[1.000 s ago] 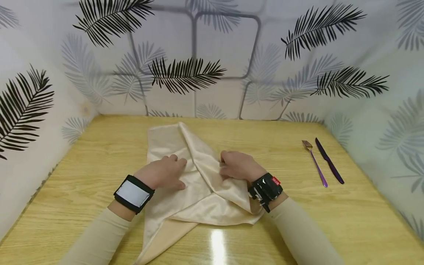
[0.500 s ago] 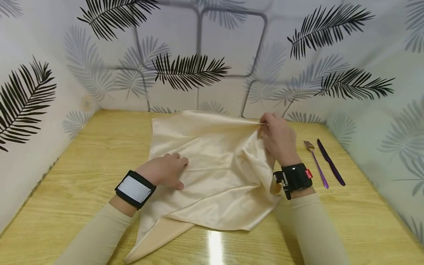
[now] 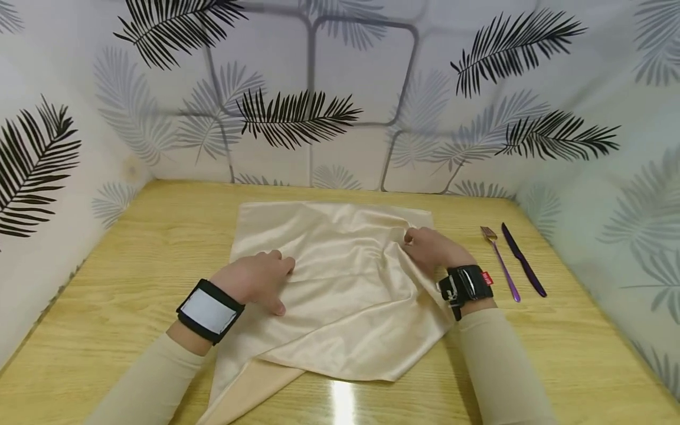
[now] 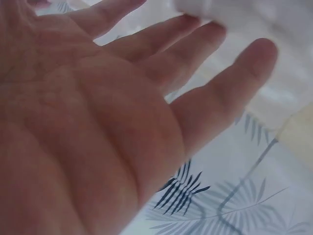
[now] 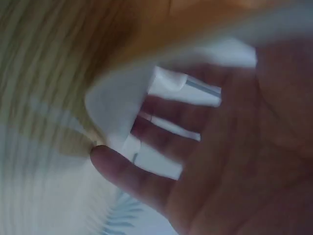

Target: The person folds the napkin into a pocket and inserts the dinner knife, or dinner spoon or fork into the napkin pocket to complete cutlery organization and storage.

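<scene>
A shiny cream satin cloth [image 3: 340, 283] is spread over the wooden table, wrinkled, with a diagonal fold across its near part. Its near left corner shows a matte underside. On its left part rests my left hand [image 3: 257, 280], thumb and fingers apart; in the left wrist view the fingers [image 4: 220, 100] stretch out straight against the pale fabric. My right hand [image 3: 437, 248] is at the cloth's right side, beside a raised, bunched fold. Seen from the right wrist, its fingers [image 5: 134, 176] are spread and extended, with an edge of cloth passing over them.
A purple-handled fork [image 3: 501, 264] and a dark purple knife [image 3: 523, 258] lie side by side at the right of the table [image 3: 574, 354]. Leaf-patterned fabric [image 3: 340, 71] hangs behind and at both sides.
My right hand lifted the cloth's folded-over part up and right, then came down and back toward me. The far right corner now lies spread out. My left hand has stayed nearly in place.
</scene>
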{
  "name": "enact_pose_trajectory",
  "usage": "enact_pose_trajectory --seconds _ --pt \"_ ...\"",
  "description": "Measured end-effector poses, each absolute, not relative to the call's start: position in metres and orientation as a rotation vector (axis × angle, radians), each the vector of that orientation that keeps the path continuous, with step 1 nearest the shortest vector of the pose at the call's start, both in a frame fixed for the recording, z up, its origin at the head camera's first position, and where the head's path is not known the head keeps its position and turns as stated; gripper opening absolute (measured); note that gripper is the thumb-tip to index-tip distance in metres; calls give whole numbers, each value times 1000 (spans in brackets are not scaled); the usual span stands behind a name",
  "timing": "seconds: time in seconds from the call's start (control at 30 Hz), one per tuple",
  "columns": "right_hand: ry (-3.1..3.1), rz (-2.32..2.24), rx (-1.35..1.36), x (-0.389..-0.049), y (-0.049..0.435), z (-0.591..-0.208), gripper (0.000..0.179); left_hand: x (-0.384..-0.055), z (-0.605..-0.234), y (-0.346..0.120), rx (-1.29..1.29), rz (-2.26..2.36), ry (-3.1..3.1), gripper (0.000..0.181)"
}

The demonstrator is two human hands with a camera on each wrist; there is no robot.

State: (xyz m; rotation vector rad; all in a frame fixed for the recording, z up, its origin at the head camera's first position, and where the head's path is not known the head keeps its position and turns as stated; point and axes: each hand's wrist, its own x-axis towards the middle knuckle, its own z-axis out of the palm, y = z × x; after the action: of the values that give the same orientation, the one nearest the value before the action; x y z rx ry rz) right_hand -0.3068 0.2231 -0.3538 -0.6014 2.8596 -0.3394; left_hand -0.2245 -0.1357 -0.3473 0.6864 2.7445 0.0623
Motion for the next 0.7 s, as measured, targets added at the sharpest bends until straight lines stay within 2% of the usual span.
enact_pose_trajectory --seconds 0.13,0.23,0.4,0.5,0.6,0.7 --pt "2727 -280 -680 -305 224 -346 26 -220 -343 -134 682 72 2793 56" --pt "2739 -342 -671 -304 224 -340 32 -222 -342 -131 654 84 2846 53" --pt "2768 -345 -568 -305 224 -351 65 -227 -352 -130 635 70 2829 67" --pt "2731 -330 -520 -308 228 -357 75 -231 -356 -135 644 78 2788 74" --pt "2730 -364 -534 -316 233 -362 77 -234 -355 -142 668 102 2777 75" --pt "2802 -304 -545 -320 236 -364 63 -237 -354 -147 667 149 2767 76"
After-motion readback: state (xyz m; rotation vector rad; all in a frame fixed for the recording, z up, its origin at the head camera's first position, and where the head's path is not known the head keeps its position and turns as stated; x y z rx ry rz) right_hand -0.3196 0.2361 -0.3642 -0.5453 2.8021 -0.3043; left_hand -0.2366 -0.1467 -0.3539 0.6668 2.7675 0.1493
